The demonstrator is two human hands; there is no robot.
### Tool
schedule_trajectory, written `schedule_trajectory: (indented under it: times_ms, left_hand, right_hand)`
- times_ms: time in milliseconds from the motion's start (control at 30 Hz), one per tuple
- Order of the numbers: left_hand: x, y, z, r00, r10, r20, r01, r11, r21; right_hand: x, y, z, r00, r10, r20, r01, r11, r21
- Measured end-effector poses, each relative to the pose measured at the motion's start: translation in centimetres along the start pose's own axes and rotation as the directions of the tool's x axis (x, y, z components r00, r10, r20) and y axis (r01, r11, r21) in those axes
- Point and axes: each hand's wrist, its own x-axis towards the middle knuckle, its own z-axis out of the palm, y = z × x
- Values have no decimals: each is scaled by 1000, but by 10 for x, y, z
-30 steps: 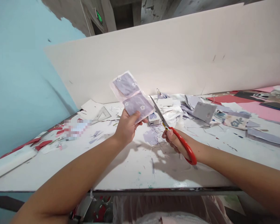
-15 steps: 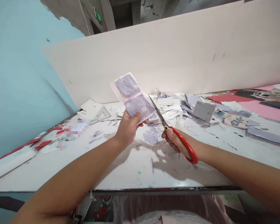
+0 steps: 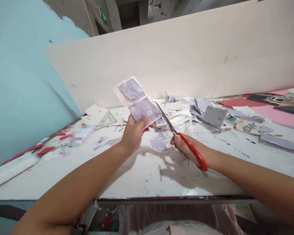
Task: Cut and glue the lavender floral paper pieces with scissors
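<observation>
Shifted slightly left since the earlier frame: red-handled scissors, blade tips now just beside the edge of a lilac-printed paper sheet. Also present: white-topped work table, paper scraps heaped right of centre, right hand clenched on the scissor handles, left hand pinching the sheet at its lower edge, most of the sheet standing above that grip. Holding thin paper taut near the blades makes for a cleaner cut.
</observation>
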Motion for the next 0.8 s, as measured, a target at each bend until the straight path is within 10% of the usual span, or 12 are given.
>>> schedule_trajectory:
  times_ms: [800]
  left_hand:
    - [-2, -1, -1, 1000, 23, 15, -24, 1000, 20]
  right_hand:
    - [2, 8, 5, 992, 109, -67, -98, 984, 147]
